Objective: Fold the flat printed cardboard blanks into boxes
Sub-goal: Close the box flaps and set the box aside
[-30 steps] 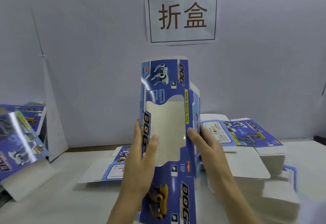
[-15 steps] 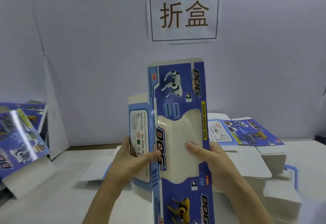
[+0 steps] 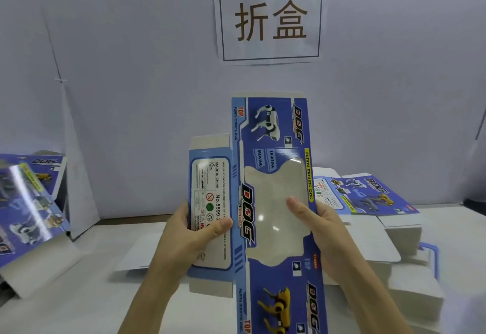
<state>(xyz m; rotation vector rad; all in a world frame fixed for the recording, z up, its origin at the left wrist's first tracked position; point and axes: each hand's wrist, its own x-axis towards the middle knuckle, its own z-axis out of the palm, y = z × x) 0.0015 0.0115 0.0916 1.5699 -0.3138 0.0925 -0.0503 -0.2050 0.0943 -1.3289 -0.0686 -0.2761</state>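
- Blank [image 3: 273,202] upright above stack of blanks [image 3: 368,231], long axis vertical.
- Left hand [image 3: 192,231] pinches side panel [image 3: 210,202]; right hand [image 3: 320,225] grips opposite edge.
- Side panel nearest left hand; likely folds next.

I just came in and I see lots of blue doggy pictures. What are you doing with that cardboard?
A person is folding a box. Both hands hold up one blue printed blank with a clear window: the left hand grips the light blue side panel, and the right hand grips the other edge, thumb on the window. It is only partly opened, not a box yet. A stack of flat blanks waits on the table to the right, and more blanks lean at the left.
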